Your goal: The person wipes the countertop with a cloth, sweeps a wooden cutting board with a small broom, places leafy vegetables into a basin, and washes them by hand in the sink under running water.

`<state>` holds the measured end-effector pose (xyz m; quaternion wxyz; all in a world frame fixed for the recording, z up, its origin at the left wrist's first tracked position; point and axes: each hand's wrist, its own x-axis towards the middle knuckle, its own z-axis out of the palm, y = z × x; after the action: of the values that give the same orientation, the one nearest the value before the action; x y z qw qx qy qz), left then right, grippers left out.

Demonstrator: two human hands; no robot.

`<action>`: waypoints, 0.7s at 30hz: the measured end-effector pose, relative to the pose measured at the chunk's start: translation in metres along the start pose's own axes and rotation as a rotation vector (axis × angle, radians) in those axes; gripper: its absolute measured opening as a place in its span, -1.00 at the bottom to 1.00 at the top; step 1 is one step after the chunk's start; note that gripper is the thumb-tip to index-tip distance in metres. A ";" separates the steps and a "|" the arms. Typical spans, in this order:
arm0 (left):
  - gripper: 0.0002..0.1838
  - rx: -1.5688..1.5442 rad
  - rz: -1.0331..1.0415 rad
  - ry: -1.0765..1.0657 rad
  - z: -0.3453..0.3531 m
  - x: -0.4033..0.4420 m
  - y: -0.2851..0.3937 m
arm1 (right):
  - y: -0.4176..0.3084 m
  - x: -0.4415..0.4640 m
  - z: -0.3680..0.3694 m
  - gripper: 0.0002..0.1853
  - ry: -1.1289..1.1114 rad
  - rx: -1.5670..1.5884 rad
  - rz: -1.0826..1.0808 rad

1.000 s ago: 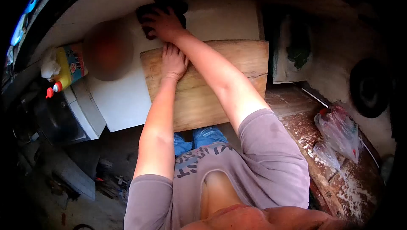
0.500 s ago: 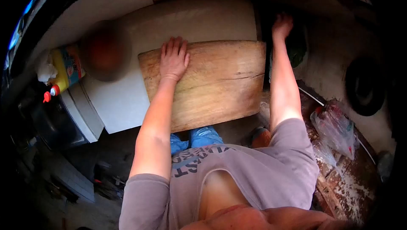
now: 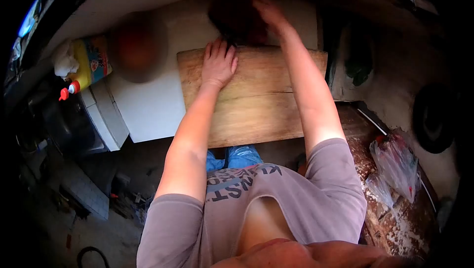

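A wooden board (image 3: 256, 100) with a crack along its grain lies on the white counter, its near edge jutting past the counter's front. Flat on the board's far left part rests my left hand (image 3: 219, 65), fingers stretched out. My right hand (image 3: 269, 12) is beyond the board, at the right side of a dark reddish, bag-like thing (image 3: 237, 18). It seems to grip that thing, though shadow hides the fingertips. The dark thing reaches down to the board's far edge, close to my left fingers; its exact kind cannot be made out.
On the left, a yellow bottle (image 3: 89, 63) with a red cap lies on the white counter (image 3: 148, 105) beside a blurred round reddish shape (image 3: 137, 48). Clear plastic bags (image 3: 395, 166) lie at the right, below a black ring (image 3: 433, 117). Something dark green (image 3: 359, 68) sits past the counter's right end.
My right hand has come left from the dark gap beyond the counter's right end, and the dark bag-like thing now appears behind the board. My left hand stays on the board.
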<state>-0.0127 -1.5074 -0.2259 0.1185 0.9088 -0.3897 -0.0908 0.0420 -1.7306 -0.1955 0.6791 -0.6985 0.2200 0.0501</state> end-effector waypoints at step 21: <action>-0.50 -0.068 0.033 0.072 0.001 0.001 -0.003 | 0.052 -0.008 -0.048 -0.40 0.211 -1.152 -0.616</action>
<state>-0.0102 -1.5060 -0.2277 0.1646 0.9004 -0.3967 -0.0690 0.0046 -1.7743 -0.2375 0.1551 -0.9821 0.0135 -0.1055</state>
